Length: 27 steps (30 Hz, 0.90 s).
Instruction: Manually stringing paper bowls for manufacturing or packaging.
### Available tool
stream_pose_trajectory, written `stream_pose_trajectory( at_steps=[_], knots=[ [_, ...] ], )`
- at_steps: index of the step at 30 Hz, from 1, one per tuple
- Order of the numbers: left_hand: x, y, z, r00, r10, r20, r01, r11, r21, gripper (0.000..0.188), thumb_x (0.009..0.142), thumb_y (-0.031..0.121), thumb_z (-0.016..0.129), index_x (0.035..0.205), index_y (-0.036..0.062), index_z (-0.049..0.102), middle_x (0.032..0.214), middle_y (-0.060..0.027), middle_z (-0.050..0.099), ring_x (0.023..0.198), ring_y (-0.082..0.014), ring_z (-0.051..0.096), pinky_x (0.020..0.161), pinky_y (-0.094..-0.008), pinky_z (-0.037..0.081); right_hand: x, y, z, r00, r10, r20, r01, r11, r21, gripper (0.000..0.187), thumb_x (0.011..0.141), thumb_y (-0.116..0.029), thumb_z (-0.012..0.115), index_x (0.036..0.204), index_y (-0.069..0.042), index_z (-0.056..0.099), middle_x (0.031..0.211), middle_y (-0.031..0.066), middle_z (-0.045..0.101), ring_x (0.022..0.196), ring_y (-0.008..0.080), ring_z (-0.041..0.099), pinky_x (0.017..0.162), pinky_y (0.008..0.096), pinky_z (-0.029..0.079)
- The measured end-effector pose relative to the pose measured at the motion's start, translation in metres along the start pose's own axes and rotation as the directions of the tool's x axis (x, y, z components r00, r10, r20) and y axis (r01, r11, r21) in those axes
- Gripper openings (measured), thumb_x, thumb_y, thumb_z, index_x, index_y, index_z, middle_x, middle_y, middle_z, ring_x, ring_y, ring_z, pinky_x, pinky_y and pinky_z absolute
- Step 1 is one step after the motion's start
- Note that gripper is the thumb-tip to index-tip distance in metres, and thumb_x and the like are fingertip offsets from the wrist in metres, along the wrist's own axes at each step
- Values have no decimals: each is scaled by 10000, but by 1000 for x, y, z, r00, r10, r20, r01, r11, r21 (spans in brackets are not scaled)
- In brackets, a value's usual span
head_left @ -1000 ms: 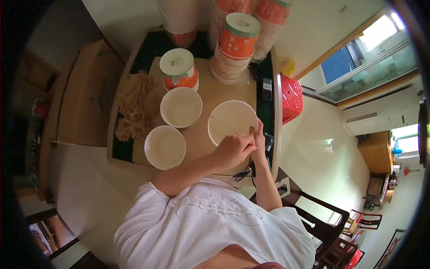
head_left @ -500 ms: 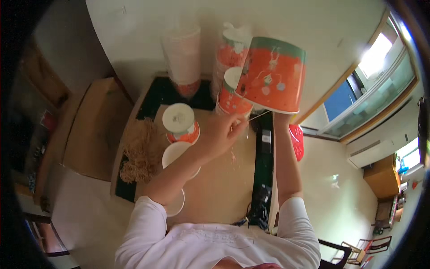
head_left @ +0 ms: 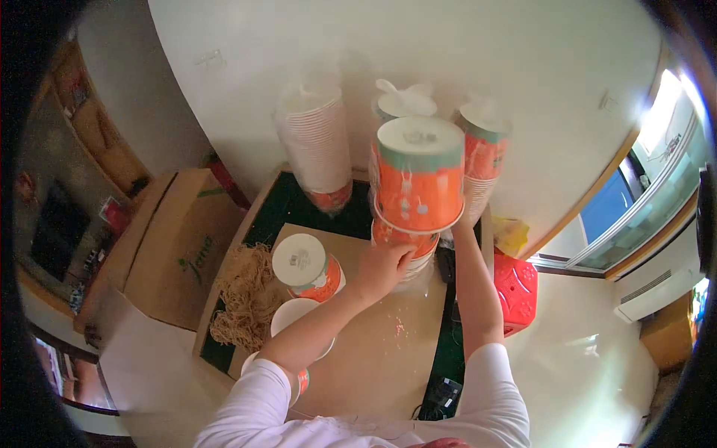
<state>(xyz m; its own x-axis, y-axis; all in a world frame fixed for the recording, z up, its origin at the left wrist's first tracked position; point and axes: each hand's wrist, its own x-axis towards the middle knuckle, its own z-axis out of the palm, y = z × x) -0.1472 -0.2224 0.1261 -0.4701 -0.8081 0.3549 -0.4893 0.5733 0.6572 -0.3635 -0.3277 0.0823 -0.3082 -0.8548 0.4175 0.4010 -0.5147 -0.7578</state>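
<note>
An orange paper cup [head_left: 420, 196] with a green band is upside down over a stack of similar cups [head_left: 403, 240] at the middle back of the table. My right hand [head_left: 461, 222] is at its right rim, its fingers mostly hidden behind the cup. In front of the stack, my left hand [head_left: 387, 267] is closed with the fingers curled; whatever it holds is hidden. Left of that hand stands an upside-down orange cup [head_left: 300, 263]. Nearer me, a white-topped cup [head_left: 287, 313] is partly covered by my left forearm.
A tall white cup stack [head_left: 314, 142] and a right-hand stack [head_left: 484, 153] stand by the wall. A bundle of brown twine [head_left: 243, 295] lies at the table's left, a black device [head_left: 446, 394] at its near right. Beyond are a cardboard box [head_left: 168, 250] and a red stool [head_left: 515, 295].
The cup in my right hand has moved left, from a tilt to upright over the stack. The thin string seen between the cup and my left hand no longer shows. The view has shifted.
</note>
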Motion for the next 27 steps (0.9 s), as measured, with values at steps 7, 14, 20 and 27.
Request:
stream_pose_trajectory(
  at_steps=[7, 14, 20, 27],
  knots=[
    [3, -13, 37, 990, 28, -135, -43, 993, -106, 127, 825, 131, 574, 893, 49, 642, 860, -142, 645, 774, -317, 621, 668, -395, 499, 21, 29, -25, 991, 110, 80, -102, 990, -99, 327, 893, -123, 482, 1190, 9, 525, 1041, 82, 616, 901, 160, 572, 773, 303, 470],
    [8, -5, 45, 995, 95, 30, -98, 984, 146, 176, 829, 154, 571, 960, 45, 617, 977, -143, 583, 802, -319, 612, 679, -416, 500, 10, -6, -48, 962, 94, 255, 64, 833, -550, 317, 844, -29, 560, 1159, 2, 553, 1039, 122, 631, 967, 194, 589, 858, 331, 459],
    [-7, -27, 71, 992, 119, 39, -125, 949, 289, 255, 808, 150, 552, 1042, 48, 568, 941, -138, 541, 785, -306, 599, 626, -424, 504, -17, -94, 61, 900, -317, 298, 420, 455, -785, 308, 870, -84, 521, 1172, -75, 578, 1211, 158, 546, 1149, 276, 504, 961, 359, 388],
    [-38, -23, 80, 982, 67, 178, -118, 950, 290, 314, 822, 162, 547, 1118, 57, 535, 1130, -160, 508, 949, -307, 588, 725, -406, 517, -39, -80, 74, 766, 8, 643, 642, 45, -765, 264, 870, -254, 555, 1105, -169, 640, 1212, 86, 560, 1166, 271, 482, 990, 443, 345]
  ],
)
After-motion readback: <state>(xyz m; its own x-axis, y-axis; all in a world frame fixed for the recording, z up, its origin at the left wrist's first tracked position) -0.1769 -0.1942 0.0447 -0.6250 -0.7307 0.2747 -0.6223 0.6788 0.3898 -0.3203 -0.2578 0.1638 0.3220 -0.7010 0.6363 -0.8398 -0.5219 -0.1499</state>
